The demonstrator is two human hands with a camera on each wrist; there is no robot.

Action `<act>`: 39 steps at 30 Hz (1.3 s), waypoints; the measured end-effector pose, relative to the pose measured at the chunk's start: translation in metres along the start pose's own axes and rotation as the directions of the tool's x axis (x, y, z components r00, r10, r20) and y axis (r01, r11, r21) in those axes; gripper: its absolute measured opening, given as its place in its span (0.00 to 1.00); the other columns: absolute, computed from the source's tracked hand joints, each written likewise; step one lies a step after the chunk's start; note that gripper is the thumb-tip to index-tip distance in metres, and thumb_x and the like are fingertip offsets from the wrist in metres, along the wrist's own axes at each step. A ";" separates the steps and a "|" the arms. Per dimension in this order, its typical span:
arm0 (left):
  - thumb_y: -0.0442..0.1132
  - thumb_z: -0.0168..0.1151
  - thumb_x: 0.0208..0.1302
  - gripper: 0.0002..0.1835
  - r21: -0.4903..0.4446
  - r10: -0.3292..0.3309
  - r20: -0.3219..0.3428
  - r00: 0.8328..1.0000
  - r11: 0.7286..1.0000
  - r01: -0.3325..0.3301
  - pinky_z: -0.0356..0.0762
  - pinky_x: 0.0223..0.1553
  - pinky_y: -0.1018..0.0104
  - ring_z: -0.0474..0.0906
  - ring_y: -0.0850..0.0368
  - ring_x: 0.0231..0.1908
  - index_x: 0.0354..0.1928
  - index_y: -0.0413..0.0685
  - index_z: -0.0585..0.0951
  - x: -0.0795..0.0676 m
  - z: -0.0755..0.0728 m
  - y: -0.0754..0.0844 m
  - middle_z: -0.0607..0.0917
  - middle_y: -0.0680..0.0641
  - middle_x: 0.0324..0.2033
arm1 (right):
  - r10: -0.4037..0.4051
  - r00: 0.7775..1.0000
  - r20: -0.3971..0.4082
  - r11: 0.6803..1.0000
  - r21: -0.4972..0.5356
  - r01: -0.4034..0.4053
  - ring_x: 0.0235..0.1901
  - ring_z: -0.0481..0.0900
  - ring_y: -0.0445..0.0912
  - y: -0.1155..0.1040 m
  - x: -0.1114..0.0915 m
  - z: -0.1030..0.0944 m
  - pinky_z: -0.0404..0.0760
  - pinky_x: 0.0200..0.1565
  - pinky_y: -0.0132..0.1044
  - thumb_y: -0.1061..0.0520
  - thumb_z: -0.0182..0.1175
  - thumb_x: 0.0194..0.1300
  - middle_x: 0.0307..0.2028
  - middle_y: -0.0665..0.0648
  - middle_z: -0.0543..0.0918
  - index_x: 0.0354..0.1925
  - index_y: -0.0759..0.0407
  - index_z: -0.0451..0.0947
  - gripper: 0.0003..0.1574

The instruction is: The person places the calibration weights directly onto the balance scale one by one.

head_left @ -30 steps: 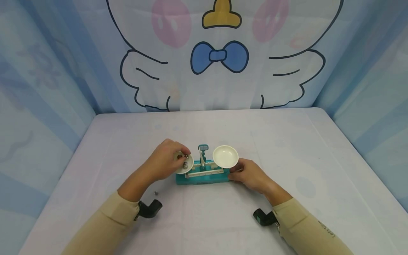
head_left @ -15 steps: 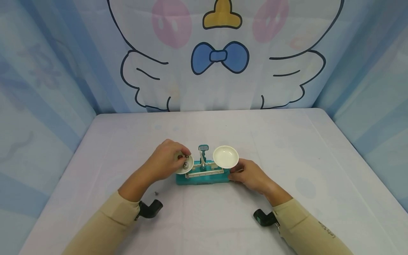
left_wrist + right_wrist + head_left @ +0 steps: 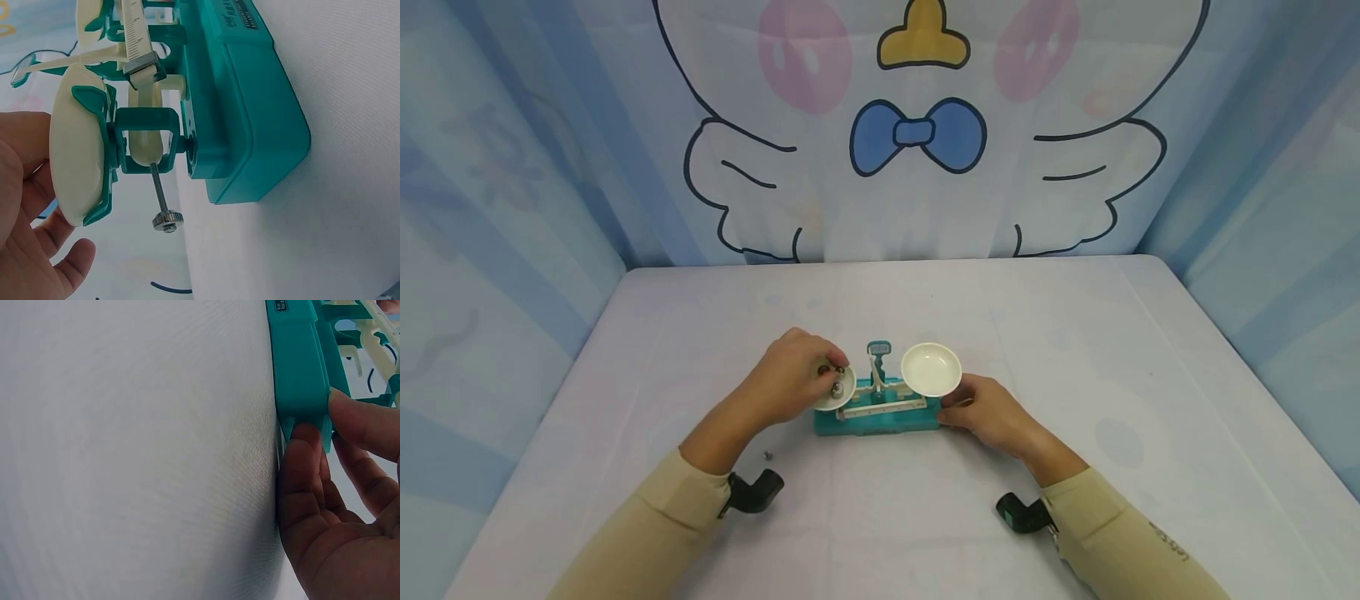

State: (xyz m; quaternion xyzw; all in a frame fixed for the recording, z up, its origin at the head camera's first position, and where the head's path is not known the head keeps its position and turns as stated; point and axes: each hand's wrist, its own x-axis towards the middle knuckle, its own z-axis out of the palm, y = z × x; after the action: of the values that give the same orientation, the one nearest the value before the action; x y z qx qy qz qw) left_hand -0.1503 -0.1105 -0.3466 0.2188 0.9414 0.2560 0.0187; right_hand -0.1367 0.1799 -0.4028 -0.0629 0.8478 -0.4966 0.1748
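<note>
A teal balance scale (image 3: 880,423) with a cream beam stands at the table's middle. My left hand (image 3: 792,375) is over its left pan (image 3: 847,395), thumb and fingertips close to small shiny metal pieces (image 3: 837,389) in it. Whether they pinch one is hidden. In the left wrist view the left pan (image 3: 75,150) covers those fingertips, with the other fingers loosely bent behind it. My right hand (image 3: 992,414) grips the right end of the base; the right wrist view shows the thumb on top of the base (image 3: 303,369) and fingers at its end. The right pan (image 3: 931,367) sits higher and holds nothing.
A small metal piece (image 3: 767,455) lies on the white-covered table (image 3: 880,517), near my left wrist. Black wrist cameras (image 3: 756,492) sit below both hands. A printed curtain (image 3: 917,200) hangs behind the table and along both sides.
</note>
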 end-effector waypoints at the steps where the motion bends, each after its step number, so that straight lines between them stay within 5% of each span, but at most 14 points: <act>1: 0.34 0.65 0.65 0.07 0.003 0.000 0.001 1.000 1.000 0.000 0.73 0.53 0.49 0.73 0.47 0.51 0.43 0.47 0.88 0.000 0.000 0.000 0.87 0.50 0.43 | 0.001 1.000 -0.001 1.000 0.001 -0.001 0.45 0.80 0.52 0.000 0.000 0.000 0.82 0.46 0.41 0.65 0.68 0.60 0.43 0.61 0.81 0.54 0.72 0.75 0.24; 29: 0.35 0.67 0.65 0.12 -0.043 -0.063 -0.054 0.997 0.997 0.061 0.74 0.56 0.47 0.73 0.46 0.55 0.50 0.46 0.86 -0.019 -0.016 -0.007 0.83 0.45 0.49 | -0.001 1.000 0.004 1.000 -0.014 0.001 0.44 0.80 0.51 0.002 0.002 0.000 0.83 0.45 0.41 0.65 0.67 0.61 0.44 0.62 0.81 0.52 0.72 0.76 0.22; 39: 0.34 0.68 0.64 0.14 -0.035 -0.094 -0.083 0.992 0.995 0.091 0.74 0.57 0.46 0.73 0.46 0.56 0.52 0.45 0.84 -0.040 -0.020 -0.010 0.83 0.45 0.51 | 0.001 1.000 0.003 1.000 -0.008 -0.001 0.45 0.80 0.51 0.001 0.001 0.000 0.83 0.46 0.41 0.65 0.67 0.61 0.44 0.62 0.81 0.54 0.72 0.75 0.24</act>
State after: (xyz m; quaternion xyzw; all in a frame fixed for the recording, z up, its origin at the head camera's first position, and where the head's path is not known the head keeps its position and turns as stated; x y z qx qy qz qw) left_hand -0.1213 -0.1442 -0.3367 0.1636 0.9464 0.2783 -0.0059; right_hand -0.1374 0.1797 -0.4035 -0.0640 0.8495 -0.4933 0.1758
